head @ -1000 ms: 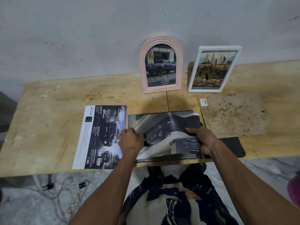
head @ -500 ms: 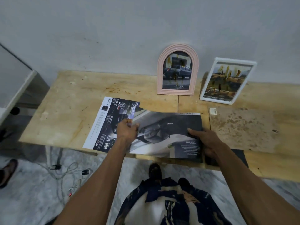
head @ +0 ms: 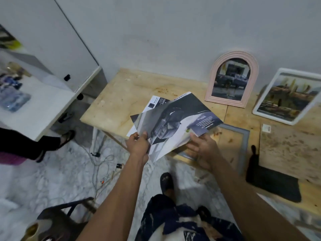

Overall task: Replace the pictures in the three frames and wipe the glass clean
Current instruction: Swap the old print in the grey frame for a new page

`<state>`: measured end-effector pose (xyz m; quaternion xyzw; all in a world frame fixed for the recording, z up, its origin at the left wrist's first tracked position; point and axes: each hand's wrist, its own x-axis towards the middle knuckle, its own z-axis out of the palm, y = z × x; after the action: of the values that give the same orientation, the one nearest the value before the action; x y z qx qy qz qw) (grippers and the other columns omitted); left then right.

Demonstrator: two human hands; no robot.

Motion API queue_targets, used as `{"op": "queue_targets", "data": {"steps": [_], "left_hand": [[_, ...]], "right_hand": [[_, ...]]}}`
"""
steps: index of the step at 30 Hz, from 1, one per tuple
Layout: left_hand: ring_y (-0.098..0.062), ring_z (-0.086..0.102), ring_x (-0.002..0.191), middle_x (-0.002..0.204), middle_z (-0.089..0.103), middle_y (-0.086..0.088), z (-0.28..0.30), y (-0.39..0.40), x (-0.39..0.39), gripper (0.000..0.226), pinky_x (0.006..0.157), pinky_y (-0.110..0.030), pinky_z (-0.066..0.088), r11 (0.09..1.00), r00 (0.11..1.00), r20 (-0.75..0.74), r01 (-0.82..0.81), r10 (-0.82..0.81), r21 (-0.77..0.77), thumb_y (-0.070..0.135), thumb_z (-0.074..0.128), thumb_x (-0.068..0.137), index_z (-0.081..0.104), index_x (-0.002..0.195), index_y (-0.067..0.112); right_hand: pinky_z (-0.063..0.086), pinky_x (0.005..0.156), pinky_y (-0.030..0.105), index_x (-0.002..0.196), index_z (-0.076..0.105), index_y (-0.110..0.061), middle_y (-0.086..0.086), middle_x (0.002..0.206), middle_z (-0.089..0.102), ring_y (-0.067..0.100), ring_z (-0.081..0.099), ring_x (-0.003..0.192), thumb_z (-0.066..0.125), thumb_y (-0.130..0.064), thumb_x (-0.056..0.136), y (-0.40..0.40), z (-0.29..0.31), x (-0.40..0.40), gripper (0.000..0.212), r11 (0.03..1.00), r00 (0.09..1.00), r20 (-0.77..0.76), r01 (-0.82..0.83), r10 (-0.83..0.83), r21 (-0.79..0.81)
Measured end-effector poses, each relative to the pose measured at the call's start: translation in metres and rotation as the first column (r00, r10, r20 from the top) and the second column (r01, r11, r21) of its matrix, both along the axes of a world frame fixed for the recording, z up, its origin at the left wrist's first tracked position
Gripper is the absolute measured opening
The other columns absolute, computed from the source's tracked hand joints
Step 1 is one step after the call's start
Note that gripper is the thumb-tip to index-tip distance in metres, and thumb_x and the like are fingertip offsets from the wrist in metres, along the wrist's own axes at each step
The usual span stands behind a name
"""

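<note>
two printed car pictures (head: 175, 122) are lifted above the worktop (head: 121, 100), pinched by the left hand (head: 139, 145); the right hand (head: 203, 150) is open under their edge. the grey frame (head: 243, 145) lies empty, so a picture must be laid inside it next.

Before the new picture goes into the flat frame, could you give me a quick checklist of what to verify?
1. Left hand pinches the car picture: ok.
2. Right hand grips it: not ok, open beneath its edge.
3. Grey frame lies flat and uncovered: ok.
4. Its glass is clean: cannot tell.
5. Backing board close by: ok.
6. Dark cloth within reach: ok.
</note>
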<state>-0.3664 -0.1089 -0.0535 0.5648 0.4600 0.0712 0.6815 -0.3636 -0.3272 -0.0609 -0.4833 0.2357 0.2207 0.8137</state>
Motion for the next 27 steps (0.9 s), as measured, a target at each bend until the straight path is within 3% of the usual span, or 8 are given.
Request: {"op": "queue_targets", "data": {"steps": [3,6,9,11,13,19,24,27], "left_hand": [[-0.023,0.059,0.07,0.086,0.065,-0.01,0.002,0.01,-0.009,0.017,0.064,-0.034,0.053,0.999,0.999,-0.018,-0.032,0.032,0.001,0.013,0.069,0.093,0.061,0.107,0.006],[-0.019,0.053,0.062,0.078,0.061,-0.01,0.006,0.037,-0.011,0.014,0.054,-0.028,0.043,0.999,0.997,-0.067,-0.04,0.038,-0.034,0.01,0.071,0.089,0.057,0.091,0.01],[-0.023,0.065,0.08,0.099,0.07,-0.012,0.007,0.078,0.001,0.042,0.072,-0.039,0.06,0.997,0.995,-0.077,-0.059,0.063,0.056,0.02,0.081,0.076,0.059,0.11,0.01],[-0.024,0.067,0.092,0.107,0.07,-0.01,0.012,0.108,0.018,0.051,0.081,-0.038,0.06,0.979,0.993,-0.117,-0.002,0.026,0.202,0.027,0.083,0.073,0.059,0.116,0.012],[-0.023,0.066,0.09,0.104,0.07,-0.008,0.014,0.14,0.043,0.044,0.067,-0.03,0.055,0.937,0.98,-0.18,0.136,-0.081,0.322,0.03,0.081,0.078,0.061,0.114,0.014],[-0.026,0.073,0.084,0.091,0.076,-0.006,0.007,0.22,0.131,0.048,0.084,-0.043,0.061,0.733,0.787,-0.382,0.604,-0.485,0.315,0.046,0.088,0.06,0.073,0.095,0.017],[-0.02,0.067,0.068,0.087,0.074,-0.011,-0.002,0.274,0.176,0.023,0.054,-0.023,0.051,0.741,0.8,-0.381,0.585,-0.463,0.329,0.012,0.084,0.076,0.069,0.093,0.009],[-0.018,0.064,0.065,0.088,0.073,-0.01,-0.016,0.301,0.191,0.023,0.053,-0.022,0.048,0.735,0.797,-0.397,0.589,-0.456,0.337,0.009,0.084,0.076,0.069,0.094,0.008]], "right_hand": [[0.06,0.064,0.04,0.112,0.058,-0.011,0.011,0.109,0.069,0.033,0.069,0.096,0.058,-0.003,0.095,0.038,0.01,0.004,0.019,0.994,0.996,-0.021,0.087,-0.088,-0.072],[0.056,0.049,0.03,0.111,0.059,-0.005,0.014,0.103,0.067,0.027,0.069,0.079,0.056,0.002,0.095,0.054,0.014,0.016,0.018,0.989,0.999,-0.002,0.037,-0.038,-0.14],[0.051,0.043,0.027,0.107,0.06,0.0,0.015,0.092,0.067,0.018,0.063,0.051,0.057,0.003,0.094,0.062,0.01,0.036,0.013,0.963,0.996,0.017,-0.075,0.082,-0.258],[0.061,0.064,0.046,0.103,0.064,-0.005,0.012,0.094,0.072,0.03,0.07,0.071,0.066,-0.004,0.09,0.073,0.004,0.054,0.014,0.899,0.98,0.032,-0.169,0.199,-0.404],[0.06,0.074,0.048,0.102,0.065,-0.007,0.012,0.095,0.071,0.032,0.068,0.08,0.068,-0.006,0.088,0.091,0.003,0.071,0.014,0.851,0.963,-0.006,-0.24,0.268,-0.468],[0.054,0.051,0.031,0.089,0.06,0.006,0.018,0.073,0.057,0.025,0.059,0.06,0.064,0.004,0.089,0.168,0.005,0.124,0.004,0.834,0.959,-0.027,-0.259,0.282,-0.487],[0.061,0.066,0.051,0.093,0.064,-0.009,0.014,0.088,0.07,0.033,0.069,0.079,0.072,-0.005,0.083,0.241,-0.012,0.163,0.013,0.822,0.984,-0.053,-0.173,0.172,-0.543],[0.061,0.072,0.05,0.096,0.062,-0.019,0.007,0.094,0.07,0.027,0.069,0.085,0.074,-0.012,0.081,0.274,-0.025,0.177,0.02,0.79,0.992,-0.09,-0.129,0.093,-0.599]]}}
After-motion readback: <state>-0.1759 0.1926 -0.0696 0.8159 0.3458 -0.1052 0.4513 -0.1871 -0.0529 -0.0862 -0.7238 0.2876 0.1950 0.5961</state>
